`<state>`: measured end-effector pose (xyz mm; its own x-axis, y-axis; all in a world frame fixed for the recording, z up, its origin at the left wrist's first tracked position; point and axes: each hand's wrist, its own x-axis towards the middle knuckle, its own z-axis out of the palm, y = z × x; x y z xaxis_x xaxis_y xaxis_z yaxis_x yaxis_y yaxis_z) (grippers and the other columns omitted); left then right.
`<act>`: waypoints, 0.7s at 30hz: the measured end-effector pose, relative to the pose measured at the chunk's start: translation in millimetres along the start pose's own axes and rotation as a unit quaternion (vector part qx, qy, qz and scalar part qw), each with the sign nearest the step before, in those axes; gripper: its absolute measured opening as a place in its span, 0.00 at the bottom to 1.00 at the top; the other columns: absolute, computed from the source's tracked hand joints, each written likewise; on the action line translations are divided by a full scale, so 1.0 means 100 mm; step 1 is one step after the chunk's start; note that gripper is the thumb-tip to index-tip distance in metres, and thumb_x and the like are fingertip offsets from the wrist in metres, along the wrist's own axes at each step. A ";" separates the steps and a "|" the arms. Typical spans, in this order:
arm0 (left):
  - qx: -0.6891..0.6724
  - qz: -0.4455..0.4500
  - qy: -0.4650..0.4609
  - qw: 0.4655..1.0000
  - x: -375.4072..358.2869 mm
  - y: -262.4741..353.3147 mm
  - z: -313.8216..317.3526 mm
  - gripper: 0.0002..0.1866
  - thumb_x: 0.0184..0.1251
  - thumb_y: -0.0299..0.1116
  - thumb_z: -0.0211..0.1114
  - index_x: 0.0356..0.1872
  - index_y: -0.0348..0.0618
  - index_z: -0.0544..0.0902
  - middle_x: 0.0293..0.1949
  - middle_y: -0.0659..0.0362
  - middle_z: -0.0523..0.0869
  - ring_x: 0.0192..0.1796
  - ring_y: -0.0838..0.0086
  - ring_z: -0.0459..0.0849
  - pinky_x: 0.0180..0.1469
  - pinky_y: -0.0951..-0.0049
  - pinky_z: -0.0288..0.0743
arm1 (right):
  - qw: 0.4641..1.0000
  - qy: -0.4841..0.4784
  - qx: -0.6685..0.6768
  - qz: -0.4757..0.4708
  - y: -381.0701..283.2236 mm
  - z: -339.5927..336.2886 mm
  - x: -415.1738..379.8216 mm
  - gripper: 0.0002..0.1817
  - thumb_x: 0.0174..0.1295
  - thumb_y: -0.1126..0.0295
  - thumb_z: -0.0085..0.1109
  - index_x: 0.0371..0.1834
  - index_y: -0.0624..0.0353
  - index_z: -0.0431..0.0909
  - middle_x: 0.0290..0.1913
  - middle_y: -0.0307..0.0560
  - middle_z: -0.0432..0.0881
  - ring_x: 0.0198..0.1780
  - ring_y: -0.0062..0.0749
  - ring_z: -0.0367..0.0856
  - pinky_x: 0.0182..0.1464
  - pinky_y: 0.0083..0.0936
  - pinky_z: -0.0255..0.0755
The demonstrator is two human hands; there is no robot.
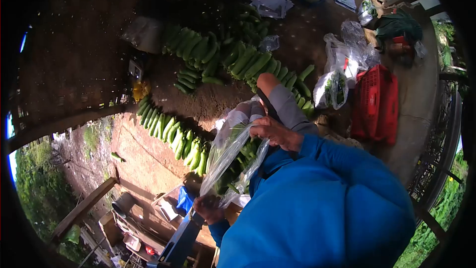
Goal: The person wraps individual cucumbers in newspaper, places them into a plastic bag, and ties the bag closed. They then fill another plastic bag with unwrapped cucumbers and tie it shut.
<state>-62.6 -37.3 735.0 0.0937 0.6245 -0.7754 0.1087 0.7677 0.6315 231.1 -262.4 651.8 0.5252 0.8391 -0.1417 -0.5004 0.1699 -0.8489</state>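
A clear plastic bag (223, 156) is stretched between my two hands. My right hand (272, 131) is closed on its upper edge, near the middle of the view. Lower down, my left hand (208, 208) grips the lower edge of the plastic. Dark green vegetables (243, 159) show through and beside the plastic, close to my blue jacket. Just above my right hand is a limb in grey cloth (292, 111) with bare skin at its end; whose it is cannot be told.
Long green vegetables lie in rows on the ground, one row (173, 134) in sunlight and another (248, 62) in shade. A red crate (375, 104) stands at the right, beside plastic bags (337, 87). Papers (271, 3) lie at the top. Wooden posts and boxes are at lower left.
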 end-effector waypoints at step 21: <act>0.294 0.074 -0.102 0.948 -0.56 -0.35 4.53 0.14 0.54 0.39 0.57 0.14 0.50 0.66 0.12 0.64 0.62 0.13 0.74 0.60 0.15 0.73 0.57 | 0.898 0.253 0.095 0.346 -2.32 -3.09 0.07 0.10 0.62 0.59 0.52 0.34 0.53 0.75 0.30 0.34 0.67 0.23 0.16 0.60 0.18 0.18 0.50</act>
<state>377.2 -164.0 757.7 0.3332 0.6320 -0.6997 0.6062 0.4247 0.6724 563.7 -455.8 690.1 0.2639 0.4436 -0.8565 -0.9111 -0.1768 -0.3724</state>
